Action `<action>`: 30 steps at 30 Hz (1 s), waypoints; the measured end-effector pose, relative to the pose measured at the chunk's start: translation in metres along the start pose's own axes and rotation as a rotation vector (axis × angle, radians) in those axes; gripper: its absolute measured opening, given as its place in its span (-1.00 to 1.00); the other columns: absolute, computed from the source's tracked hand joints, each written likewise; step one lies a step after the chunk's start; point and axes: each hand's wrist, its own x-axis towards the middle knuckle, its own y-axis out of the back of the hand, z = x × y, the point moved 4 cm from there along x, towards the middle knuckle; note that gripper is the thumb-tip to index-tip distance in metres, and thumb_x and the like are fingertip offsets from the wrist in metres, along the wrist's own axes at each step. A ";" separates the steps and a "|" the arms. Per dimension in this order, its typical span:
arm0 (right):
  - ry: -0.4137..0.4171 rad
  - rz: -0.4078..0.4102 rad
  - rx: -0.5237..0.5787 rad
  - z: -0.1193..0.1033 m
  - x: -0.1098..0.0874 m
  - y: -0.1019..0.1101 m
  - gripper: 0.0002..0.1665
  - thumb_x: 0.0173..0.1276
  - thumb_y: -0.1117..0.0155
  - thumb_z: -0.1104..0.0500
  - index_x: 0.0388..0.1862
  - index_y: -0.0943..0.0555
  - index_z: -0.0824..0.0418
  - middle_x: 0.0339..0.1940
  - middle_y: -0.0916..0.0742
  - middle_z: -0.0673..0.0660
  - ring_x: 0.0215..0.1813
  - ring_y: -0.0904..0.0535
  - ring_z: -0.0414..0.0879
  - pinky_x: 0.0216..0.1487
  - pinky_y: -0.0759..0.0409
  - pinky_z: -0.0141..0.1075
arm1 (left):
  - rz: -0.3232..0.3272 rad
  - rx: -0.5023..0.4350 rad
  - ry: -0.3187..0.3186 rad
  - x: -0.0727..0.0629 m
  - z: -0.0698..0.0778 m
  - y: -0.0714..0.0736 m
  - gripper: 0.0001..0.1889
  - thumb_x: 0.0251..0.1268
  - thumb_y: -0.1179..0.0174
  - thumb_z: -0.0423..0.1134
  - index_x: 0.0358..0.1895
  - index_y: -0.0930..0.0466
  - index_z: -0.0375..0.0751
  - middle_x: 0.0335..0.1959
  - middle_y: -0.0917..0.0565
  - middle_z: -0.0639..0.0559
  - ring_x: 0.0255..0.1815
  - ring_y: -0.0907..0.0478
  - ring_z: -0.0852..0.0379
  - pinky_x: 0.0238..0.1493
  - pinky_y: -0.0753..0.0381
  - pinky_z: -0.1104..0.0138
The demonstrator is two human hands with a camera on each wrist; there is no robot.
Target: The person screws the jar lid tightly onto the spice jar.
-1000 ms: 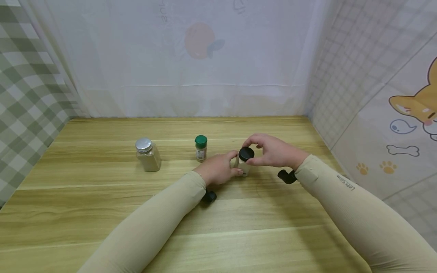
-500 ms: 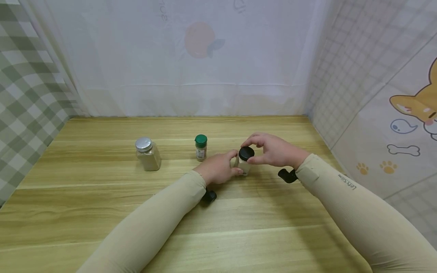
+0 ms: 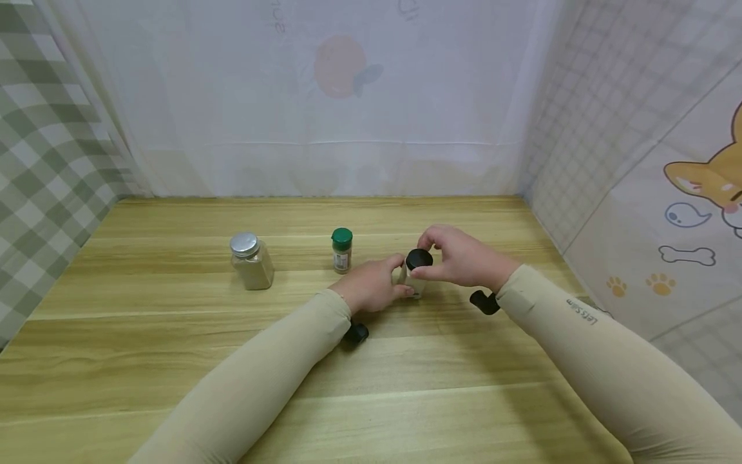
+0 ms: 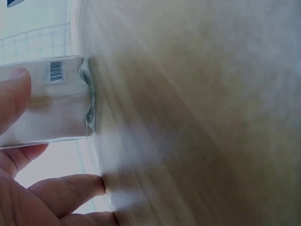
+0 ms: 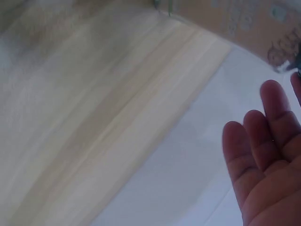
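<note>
A square glass jar [image 3: 414,285] with pale contents stands upright on the wooden table. My left hand [image 3: 371,285] holds its body from the left, thumb on the near side. In the left wrist view the jar [image 4: 59,110] shows a barcode label, and two fingertips reach down to the tabletop. Over the jar's mouth sits a round black lid [image 3: 418,259]. My right hand [image 3: 464,258] pinches this lid from the right, thumb at the near edge and index finger at the far edge. In the right wrist view the other fingers [image 5: 237,146] extend free of the jar.
A small bottle with a green cap [image 3: 342,250] stands just left of the held jar. Farther left is a glass jar with a silver lid [image 3: 252,263], full of beige powder. A white curtain [image 3: 348,167] hangs behind the table [image 3: 406,399].
My right hand has turned around the lid: its thumb has slid left along the near edge and its index finger right along the far edge. The left hand and jar stay put.
</note>
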 end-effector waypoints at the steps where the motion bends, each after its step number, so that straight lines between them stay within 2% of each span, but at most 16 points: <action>1: 0.002 -0.002 -0.012 0.000 0.000 0.000 -0.62 0.29 -0.62 0.04 -0.12 -0.63 0.20 -0.06 -0.75 0.10 0.04 -0.63 0.02 0.20 -0.57 0.06 | -0.004 0.002 0.002 0.000 0.000 0.000 -0.46 0.52 -0.22 0.22 0.41 -0.37 0.16 0.27 -0.69 -0.08 0.25 -0.65 -0.05 0.27 -0.62 0.04; 7: 0.090 -0.056 -0.050 -0.005 -0.003 0.004 -0.44 0.28 -0.60 0.17 0.24 -0.67 0.24 0.23 -0.69 0.21 0.34 -0.57 0.19 0.39 -0.52 0.12 | -0.014 0.015 0.000 0.002 -0.001 -0.001 -0.44 0.52 -0.23 0.22 0.43 -0.36 0.16 0.29 -0.69 -0.04 0.30 -0.64 -0.06 0.27 -0.63 0.03; 10: 0.114 -0.070 -0.058 -0.007 -0.003 0.005 -0.50 0.29 -0.59 0.23 0.21 -0.71 0.19 0.20 -0.70 0.19 0.31 -0.58 0.16 0.38 -0.54 0.11 | -0.006 0.011 -0.004 0.001 0.000 -0.001 -0.40 0.52 -0.22 0.21 0.49 -0.32 0.18 0.33 -0.67 -0.04 0.34 -0.63 -0.07 0.30 -0.62 0.02; 13: 0.108 -0.063 -0.079 -0.007 -0.003 0.005 -0.54 0.29 -0.61 0.19 0.16 -0.72 0.17 0.17 -0.72 0.15 0.29 -0.59 0.13 0.38 -0.54 0.09 | 0.000 0.001 -0.001 0.000 0.000 -0.001 -0.40 0.51 -0.24 0.20 0.49 -0.33 0.18 0.32 -0.67 -0.05 0.34 -0.62 -0.08 0.31 -0.61 0.01; 21: 0.087 -0.052 -0.087 -0.006 -0.003 0.000 -0.59 0.32 -0.60 0.08 0.07 -0.70 0.17 0.05 -0.75 0.05 0.22 -0.60 0.08 0.35 -0.52 0.06 | 0.015 -0.002 0.001 -0.002 0.000 -0.001 -0.44 0.51 -0.24 0.21 0.42 -0.37 0.15 0.26 -0.70 -0.05 0.31 -0.64 -0.06 0.30 -0.62 0.04; 30: 0.067 -0.052 -0.103 -0.005 -0.004 -0.002 -0.60 0.35 -0.57 0.03 0.06 -0.69 0.16 0.02 -0.74 0.02 0.23 -0.58 0.08 0.36 -0.49 0.08 | 0.031 -0.005 -0.015 -0.001 0.001 -0.001 -0.55 0.50 -0.27 0.18 0.28 -0.42 0.16 0.12 -0.74 -0.03 0.19 -0.68 -0.03 0.21 -0.64 0.05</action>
